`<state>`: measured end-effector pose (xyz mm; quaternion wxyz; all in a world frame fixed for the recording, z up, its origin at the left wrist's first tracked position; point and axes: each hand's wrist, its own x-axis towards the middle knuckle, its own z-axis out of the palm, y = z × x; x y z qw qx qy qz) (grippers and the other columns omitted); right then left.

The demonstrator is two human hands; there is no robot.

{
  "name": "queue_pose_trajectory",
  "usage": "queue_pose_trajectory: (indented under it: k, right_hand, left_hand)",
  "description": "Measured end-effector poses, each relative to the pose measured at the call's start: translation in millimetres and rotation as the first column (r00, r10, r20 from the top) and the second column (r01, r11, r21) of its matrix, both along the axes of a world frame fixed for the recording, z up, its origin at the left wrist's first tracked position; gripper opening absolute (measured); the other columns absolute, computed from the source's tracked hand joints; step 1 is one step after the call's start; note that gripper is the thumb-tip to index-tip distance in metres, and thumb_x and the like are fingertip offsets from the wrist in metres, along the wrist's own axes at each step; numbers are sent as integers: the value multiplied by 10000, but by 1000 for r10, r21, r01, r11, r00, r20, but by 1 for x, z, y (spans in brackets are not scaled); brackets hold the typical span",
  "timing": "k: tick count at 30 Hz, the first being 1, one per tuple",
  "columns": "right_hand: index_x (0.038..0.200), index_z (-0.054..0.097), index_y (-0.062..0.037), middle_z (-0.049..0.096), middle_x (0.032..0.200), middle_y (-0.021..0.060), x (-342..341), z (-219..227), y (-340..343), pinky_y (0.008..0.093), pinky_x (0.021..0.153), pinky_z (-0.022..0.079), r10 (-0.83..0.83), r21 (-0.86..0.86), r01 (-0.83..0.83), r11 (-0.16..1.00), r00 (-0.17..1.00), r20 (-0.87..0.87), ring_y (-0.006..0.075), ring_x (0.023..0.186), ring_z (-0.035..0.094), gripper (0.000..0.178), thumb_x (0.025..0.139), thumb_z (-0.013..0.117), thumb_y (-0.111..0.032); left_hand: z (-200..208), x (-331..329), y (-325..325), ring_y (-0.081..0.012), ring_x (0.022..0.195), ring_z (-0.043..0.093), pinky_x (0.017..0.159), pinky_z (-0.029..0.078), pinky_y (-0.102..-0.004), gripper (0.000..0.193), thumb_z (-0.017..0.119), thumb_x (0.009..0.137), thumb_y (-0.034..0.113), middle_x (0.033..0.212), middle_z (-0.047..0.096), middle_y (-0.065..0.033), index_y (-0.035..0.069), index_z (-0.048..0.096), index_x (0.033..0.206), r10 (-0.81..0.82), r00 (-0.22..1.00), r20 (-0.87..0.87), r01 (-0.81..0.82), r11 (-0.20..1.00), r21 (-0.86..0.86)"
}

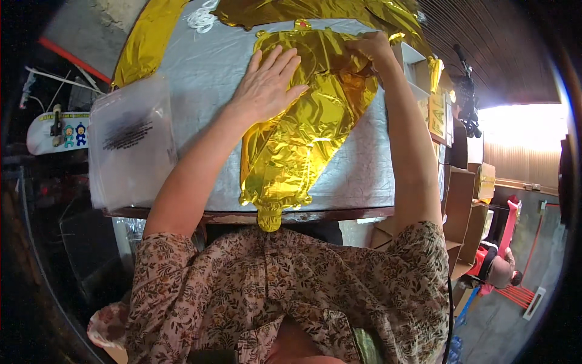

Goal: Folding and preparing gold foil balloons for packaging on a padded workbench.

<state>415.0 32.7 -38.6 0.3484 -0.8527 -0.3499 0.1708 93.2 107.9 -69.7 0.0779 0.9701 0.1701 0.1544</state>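
A flat, uninflated gold foil balloon [300,145] lies lengthwise on the table, its narrow neck reaching over the near edge towards me. Small tabs stick out along its ends. My left hand [267,88] rests flat on the balloon's upper left part, fingers stretched out. At the far right corner my right hand [370,50] is closed, pinching the foil's edge; the fingertips are partly hidden. The foil is creased and folded over below that hand, showing a darker orange sheen.
Silvery-grey sheeting covers the table [206,164]. Clear plastic bags [130,167] lie at the left edge, white string [201,18] at the back. More gold foil [145,45] spreads along the left and far sides. Cardboard boxes [459,200] stand right; farther off is another person [502,271].
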Motion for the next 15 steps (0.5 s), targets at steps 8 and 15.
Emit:
queue_pose_trajectory:
  k: [8, 15]
  right_hand:
    - [836, 758, 25, 665, 691, 36, -11, 34, -6, 307, 499, 501, 64, -11, -64, 998, 997, 33, 129, 618, 618, 218, 831, 815, -185]
    - [1080, 726, 71, 760, 992, 145, -19, 41, 11, 358, 704, 652, 407, 490, -190, 851, 828, -386, 231, 876, 758, 234, 942, 683, -112]
  left_hand:
    - [-1, -1, -1, -315, 1534, 280, 1255, 162, -537, 653, 434, 1054, 536, 1634, 365, -114, 131, 420, 1565, -28, 997, 71, 28, 1000, 3]
    - [-1, 4, -1, -335, 1501, 327, 1235, 182, -533, 520, 441, 1050, 509, 1595, 411, -128, 291, 510, 1517, -77, 990, 118, 70, 996, 64]
